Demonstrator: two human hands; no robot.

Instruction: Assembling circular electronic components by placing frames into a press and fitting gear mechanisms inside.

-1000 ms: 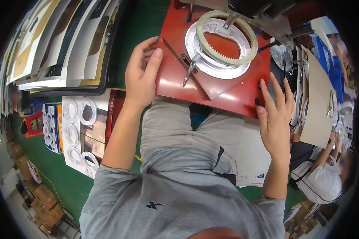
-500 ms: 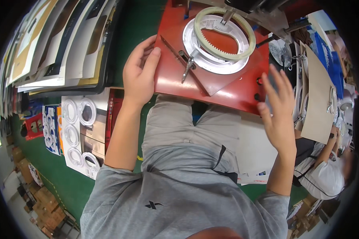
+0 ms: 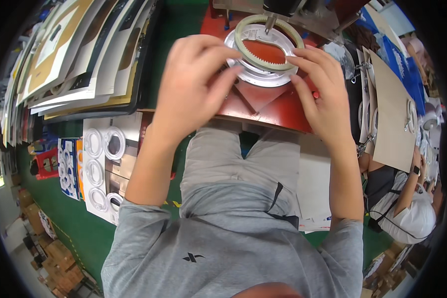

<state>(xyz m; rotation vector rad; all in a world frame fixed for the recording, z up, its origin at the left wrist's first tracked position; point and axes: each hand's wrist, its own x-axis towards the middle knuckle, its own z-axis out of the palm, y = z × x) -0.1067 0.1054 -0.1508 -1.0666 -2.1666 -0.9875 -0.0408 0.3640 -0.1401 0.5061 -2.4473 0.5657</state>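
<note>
A pale toothed ring [image 3: 299,45] lies over a white round ring-shaped part [image 3: 265,79] on a red plate [image 3: 295,111]. My left hand [image 3: 191,82] is at the left edge of the rings, slightly blurred, its thumb and forefinger apart. Whether its fingertips touch the white part I cannot tell. Across from it, my right hand [image 3: 322,87] has its fingertips at the right rim of the toothed ring. Its thumb is apart, beside the white part's edge. My left hand mostly hides the small metal lever on the plate.
A machine head with a metal tip [image 3: 270,24] stands over the rings' far side. Stacked sheets on a rack [image 3: 79,64] rise at the left, above a board of white rings [image 3: 95,171]. Hanging brown boards [image 3: 394,114] and a seated person [image 3: 414,213] are at the right.
Both hands have moved inward to the rings: the left from the plate's left edge, the right from above its right side. The rings and plate appear slightly further left in view.
</note>
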